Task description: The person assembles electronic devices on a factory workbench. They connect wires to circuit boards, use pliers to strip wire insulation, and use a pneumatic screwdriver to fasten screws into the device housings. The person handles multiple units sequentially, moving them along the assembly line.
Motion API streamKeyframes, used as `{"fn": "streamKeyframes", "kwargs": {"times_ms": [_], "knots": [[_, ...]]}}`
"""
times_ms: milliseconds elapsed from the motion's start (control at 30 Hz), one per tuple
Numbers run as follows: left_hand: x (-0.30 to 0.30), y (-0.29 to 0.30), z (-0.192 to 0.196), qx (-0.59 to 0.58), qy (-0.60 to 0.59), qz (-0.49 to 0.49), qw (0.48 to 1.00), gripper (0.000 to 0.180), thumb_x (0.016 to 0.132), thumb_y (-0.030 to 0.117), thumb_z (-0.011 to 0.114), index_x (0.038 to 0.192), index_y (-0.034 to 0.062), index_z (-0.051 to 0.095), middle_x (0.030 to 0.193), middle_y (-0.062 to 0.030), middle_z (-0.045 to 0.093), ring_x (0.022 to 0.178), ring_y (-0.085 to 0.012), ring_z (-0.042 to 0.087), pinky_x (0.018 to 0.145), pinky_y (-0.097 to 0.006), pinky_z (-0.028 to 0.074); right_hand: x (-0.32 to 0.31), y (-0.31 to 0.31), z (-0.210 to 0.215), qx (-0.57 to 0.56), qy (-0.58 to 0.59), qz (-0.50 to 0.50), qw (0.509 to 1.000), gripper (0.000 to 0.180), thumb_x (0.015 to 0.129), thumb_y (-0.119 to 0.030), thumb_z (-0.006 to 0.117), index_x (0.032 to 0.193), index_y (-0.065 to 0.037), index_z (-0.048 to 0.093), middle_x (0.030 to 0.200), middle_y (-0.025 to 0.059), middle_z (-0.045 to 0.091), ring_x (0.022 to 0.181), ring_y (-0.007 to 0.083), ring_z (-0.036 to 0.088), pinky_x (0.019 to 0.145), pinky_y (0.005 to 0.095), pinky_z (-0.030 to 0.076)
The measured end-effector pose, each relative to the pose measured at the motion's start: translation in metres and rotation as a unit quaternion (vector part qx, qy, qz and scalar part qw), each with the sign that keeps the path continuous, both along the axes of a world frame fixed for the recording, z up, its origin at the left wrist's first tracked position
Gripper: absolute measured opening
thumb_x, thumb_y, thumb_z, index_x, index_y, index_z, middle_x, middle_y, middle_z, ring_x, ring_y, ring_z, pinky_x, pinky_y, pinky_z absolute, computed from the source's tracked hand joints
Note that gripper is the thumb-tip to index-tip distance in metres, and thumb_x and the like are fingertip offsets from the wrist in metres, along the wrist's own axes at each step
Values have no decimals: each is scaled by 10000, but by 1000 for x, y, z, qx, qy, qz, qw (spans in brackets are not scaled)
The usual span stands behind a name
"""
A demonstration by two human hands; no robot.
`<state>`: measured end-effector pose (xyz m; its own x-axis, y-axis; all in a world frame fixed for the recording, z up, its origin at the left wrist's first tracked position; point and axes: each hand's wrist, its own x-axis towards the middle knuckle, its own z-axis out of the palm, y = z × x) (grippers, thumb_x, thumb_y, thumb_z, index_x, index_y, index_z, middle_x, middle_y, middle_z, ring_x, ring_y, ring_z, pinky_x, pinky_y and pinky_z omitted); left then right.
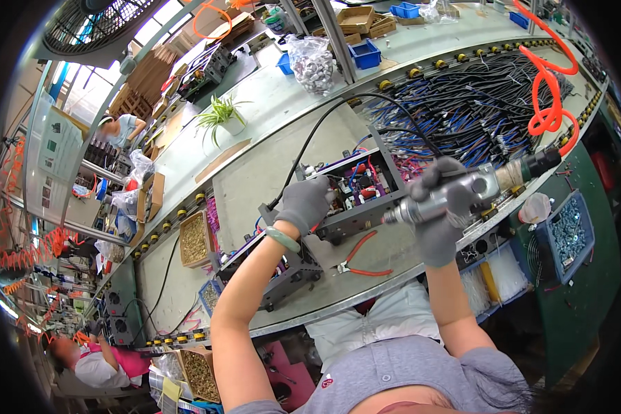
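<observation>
One long workbench (400, 252) fills most of the view, its rim running past my lap. On its far right lies a broad heap of black and blue cables (476, 103), many ends bare of any plug I can make out.

Uncovered electronics chassis (366, 212): sits on the bench right in front of me, board and red parts exposed. A second dark chassis (283, 276) stands just beside it, partly under my left forearm. Judgement: the metal frame is stiff and fairly heavy, while board and wiring are fragile; best held by the outer walls, away from the components.

Pneumatic screwdriver (476, 185): in the air to the right of the uncovered chassis, tip pointed left toward it and seemingly clear of it. My gloved right hand (457, 205) wraps around its metal barrel. Judgement: dense, rigid, smooth; the glove should help against slipping. I would hold mid-barrel for balance, since the orange air hose (541, 127) at the tail probably tugs.

My gloved left hand (305, 205) is at the chassis's left end, fingers curled; whether they pinch anything I cannot tell.

Orange-handled pliers (369, 272): lie on the bench near its front edge, untouched.
</observation>
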<state>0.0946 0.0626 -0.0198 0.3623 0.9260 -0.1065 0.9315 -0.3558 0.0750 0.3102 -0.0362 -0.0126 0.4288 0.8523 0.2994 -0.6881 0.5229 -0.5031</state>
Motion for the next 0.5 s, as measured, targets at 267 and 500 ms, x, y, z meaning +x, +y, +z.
{"fn": "streamKeyframes", "kwargs": {"times_ms": [267,500], "knots": [[1,2,0,7,0,-9,1000,238,883,317,592,921,90,649,808,-158,679,782,-361,668,694,-471,517,-36,85,-11,-17,-56,88,994,285,871,-131,723,1083,-78,541,774,26,554,602,74,531,491,230,433],[-5,4,-4,3,3,-17,1000,224,886,325,613,985,133,671,786,-151,674,766,-347,670,698,-456,525,-66,107,-33,-4,-163,31,986,309,806,24,740,1059,-30,572,864,-7,577,770,65,545,654,211,461]]}}
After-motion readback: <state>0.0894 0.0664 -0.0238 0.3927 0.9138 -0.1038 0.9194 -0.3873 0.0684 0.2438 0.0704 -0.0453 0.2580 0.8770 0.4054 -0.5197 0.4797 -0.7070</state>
